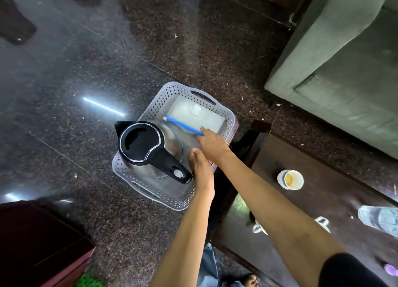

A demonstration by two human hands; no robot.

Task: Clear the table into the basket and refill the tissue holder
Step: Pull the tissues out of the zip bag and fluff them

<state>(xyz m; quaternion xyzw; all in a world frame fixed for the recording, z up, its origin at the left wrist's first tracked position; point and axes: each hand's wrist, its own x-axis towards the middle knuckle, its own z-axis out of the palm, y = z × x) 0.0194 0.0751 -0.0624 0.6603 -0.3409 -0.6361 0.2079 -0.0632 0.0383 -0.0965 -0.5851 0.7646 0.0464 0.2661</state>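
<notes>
The grey perforated plastic basket stands on the dark speckled stone floor, just left of the far-left corner of the dark wooden table. Its near-left half holds a steel electric kettle with a black lid and black handle, upright, with the spout pointing far-left. Its far-right half holds a flat white pack in clear plastic wrap. A blue-handled brush lies across this pack.

The right hand reaches into the basket with its fingers bent downward at the near end of the brush handle. Whether they pinch the handle or only touch it cannot be determined. The left hand hangs between the kettle handle and the right hand, fingers straight, close together and pointing down, holding nothing.

On the table stand a white paper cup with orange residue and a clear plastic bottle at the right edge. A grey-green sofa occupies the far right. A dark red cabinet stands at the near left.
</notes>
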